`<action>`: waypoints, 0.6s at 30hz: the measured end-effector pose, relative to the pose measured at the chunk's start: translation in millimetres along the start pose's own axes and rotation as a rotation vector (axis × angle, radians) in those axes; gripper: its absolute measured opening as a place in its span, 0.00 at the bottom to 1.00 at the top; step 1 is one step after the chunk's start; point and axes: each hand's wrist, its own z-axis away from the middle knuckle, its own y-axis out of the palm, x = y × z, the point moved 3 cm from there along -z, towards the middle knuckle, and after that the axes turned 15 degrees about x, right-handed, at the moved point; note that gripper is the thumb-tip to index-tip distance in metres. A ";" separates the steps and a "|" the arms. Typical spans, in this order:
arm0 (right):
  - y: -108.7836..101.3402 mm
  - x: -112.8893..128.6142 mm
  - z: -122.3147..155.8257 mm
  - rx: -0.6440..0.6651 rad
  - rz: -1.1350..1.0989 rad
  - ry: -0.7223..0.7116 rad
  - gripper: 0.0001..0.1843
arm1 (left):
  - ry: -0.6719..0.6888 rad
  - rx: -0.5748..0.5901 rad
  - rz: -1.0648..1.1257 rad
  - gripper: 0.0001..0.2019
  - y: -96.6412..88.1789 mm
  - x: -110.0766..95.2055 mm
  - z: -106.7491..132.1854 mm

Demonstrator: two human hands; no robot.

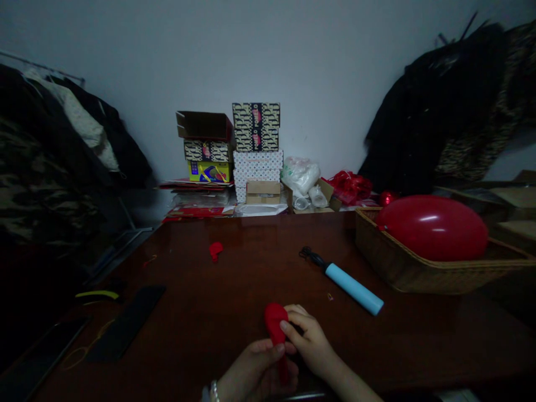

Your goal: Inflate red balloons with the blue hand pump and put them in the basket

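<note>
At the near side of a dark, glossy bench [188, 335], we see a limp red balloon [274, 322] clamped between two hands brought together: the left hand [256, 365] grips its neck, while the right hand [310, 336] pinches its rounded end between thumb and fingers. The rubber, in our judgement, could tear or slip loose if the two pull too hard against each other or a fingernail catches it. To the right, a wicker basket [412, 281] carries an inflated red balloon [435, 229] that bulges above the rim; a knock could tip it out, we judge, and a rough strand of wicker could burst it. Near the basket lies a light blue pump [354, 288], which a stray elbow might set rolling. Beyond the bench's far edge, a cardboard box [330, 195] holds what look to us like white rolls and a plastic bag [300, 173]; an open-fronted box [205, 125] atop a stack is too dark inside for us to read. A second limp balloon [215, 249] lies farther back, left of centre.
</note>
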 end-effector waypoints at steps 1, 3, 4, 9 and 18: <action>-1.6 -0.7 -0.9 0.010 0.015 -0.002 0.20 | -0.015 -0.008 -0.015 0.10 3.4 -3.1 -0.1; -6.8 -2.2 -2.7 0.027 0.055 0.001 0.20 | -0.033 -0.027 -0.063 0.10 11.9 -13.9 -1.1; -11.1 -3.0 -3.3 0.030 0.084 0.010 0.20 | -0.020 -0.049 -0.083 0.10 15.9 -21.7 -2.2; -57.2 -15.0 -2.8 -0.036 0.280 0.094 0.16 | 0.234 -0.238 -0.033 0.08 17.7 -70.0 -8.9; -149.9 -85.3 17.3 -0.334 0.685 0.467 0.21 | 0.494 -0.461 0.177 0.14 -29.5 -98.2 -2.3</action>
